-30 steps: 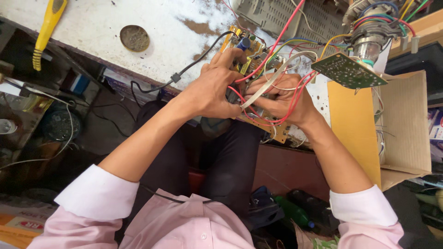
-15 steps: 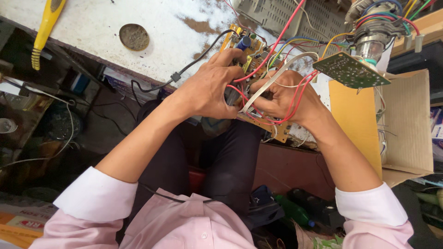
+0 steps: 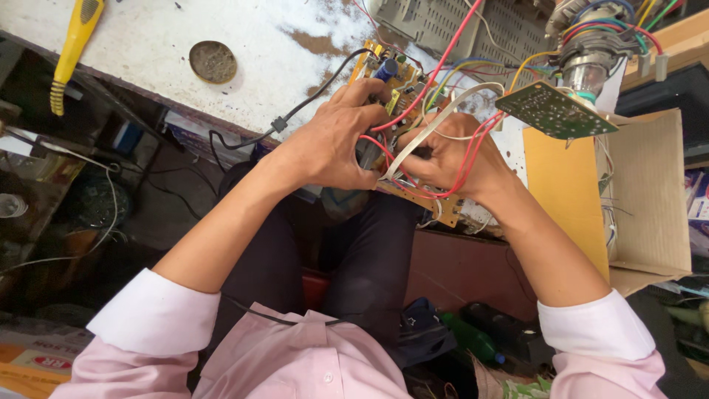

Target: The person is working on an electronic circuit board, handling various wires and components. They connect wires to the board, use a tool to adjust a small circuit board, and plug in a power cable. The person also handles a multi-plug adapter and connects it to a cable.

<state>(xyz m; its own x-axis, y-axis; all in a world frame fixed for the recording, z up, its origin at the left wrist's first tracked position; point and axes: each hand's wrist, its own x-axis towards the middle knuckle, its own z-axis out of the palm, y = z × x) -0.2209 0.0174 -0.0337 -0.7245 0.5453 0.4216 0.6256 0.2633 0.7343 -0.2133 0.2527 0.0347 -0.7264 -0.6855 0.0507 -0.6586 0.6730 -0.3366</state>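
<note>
Left hand: your left hand [image 3: 336, 140] is curled around the near edge of the yellow circuit board [image 3: 402, 89], fingers pressed onto the parts on top, thumb tucked under by a dark cylinder-shaped part.
Right hand: your right hand [image 3: 450, 159] is closed over the board's right end, pinching the tangle of red wires [image 3: 473, 148] and the flat white ribbon cable [image 3: 421, 133] against it.
Board: it's held up off the surface [image 3: 244, 37], tilted, right between both hands, about 12 o'clock from your lap.
Black cable: black cable [image 3: 295, 114] runs off from the board toward 9 o'clock, hanging over the surface edge.
Green board: a smaller green circuit board [image 3: 555, 109] sits at 2 o'clock of your right hand, dangling on coloured wires.
Other stuff: round metal lid [image 3: 213, 61] at 10 o'clock on the surface, yellow-handled tool [image 3: 72, 48] further out the same way, open cardboard box [image 3: 628, 192] at 3 o'clock.
</note>
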